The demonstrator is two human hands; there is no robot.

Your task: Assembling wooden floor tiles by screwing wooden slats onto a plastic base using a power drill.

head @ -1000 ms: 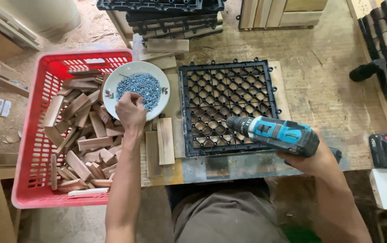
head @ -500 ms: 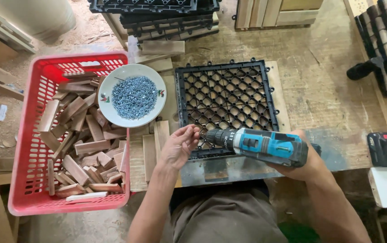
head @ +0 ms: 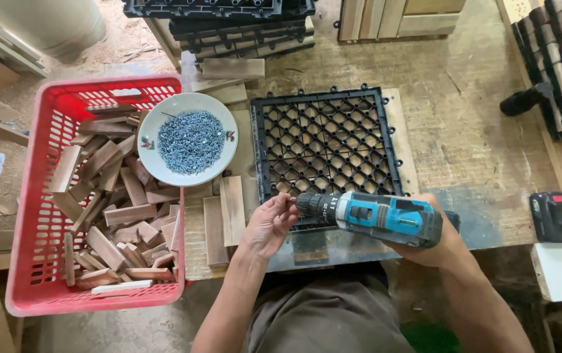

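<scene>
My right hand grips a blue and black cordless drill, held level with its tip pointing left. My left hand is at the drill's tip, its fingers pinched around a small screw there. Both hands hover over the near edge of a black plastic grid tile lying flat on the wooden workbench. A white plate heaped with grey screws rests to the left of the tile, partly over the basket's rim.
A red plastic basket full of short wooden slats stands at the left. Two loose slats lie by my left hand. Stacked black tiles sit at the back; a spare battery lies at the right.
My left hand left the plate of screws and came down to the drill's tip. The drill swung a little lower and nearer to me.
</scene>
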